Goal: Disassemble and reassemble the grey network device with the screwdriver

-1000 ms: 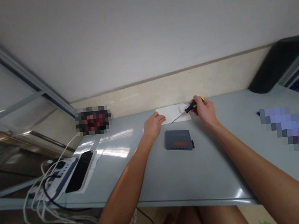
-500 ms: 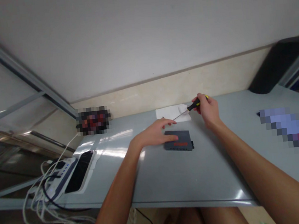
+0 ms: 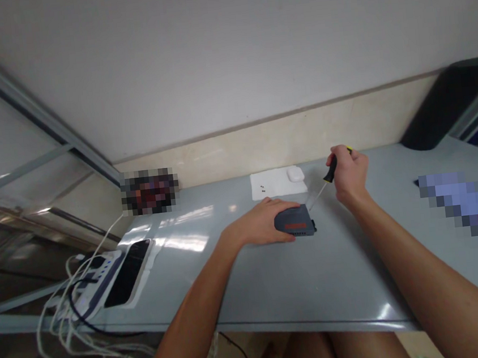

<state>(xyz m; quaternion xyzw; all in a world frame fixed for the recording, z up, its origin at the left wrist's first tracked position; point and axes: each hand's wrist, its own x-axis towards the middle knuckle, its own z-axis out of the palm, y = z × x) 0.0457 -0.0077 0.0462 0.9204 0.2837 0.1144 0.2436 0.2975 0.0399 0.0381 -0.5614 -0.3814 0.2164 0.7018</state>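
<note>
Newly, left grip clasps grey box.

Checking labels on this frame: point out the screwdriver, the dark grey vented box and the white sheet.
Screwdriver (image 3: 330, 173): head view, on its black handle.
Dark grey vented box (image 3: 296, 216): head view, on its top face.
White sheet (image 3: 277, 184): head view, on its bare middle.

Prob. home rm, metal desk, pwr strip w/ white cables, phone
</note>
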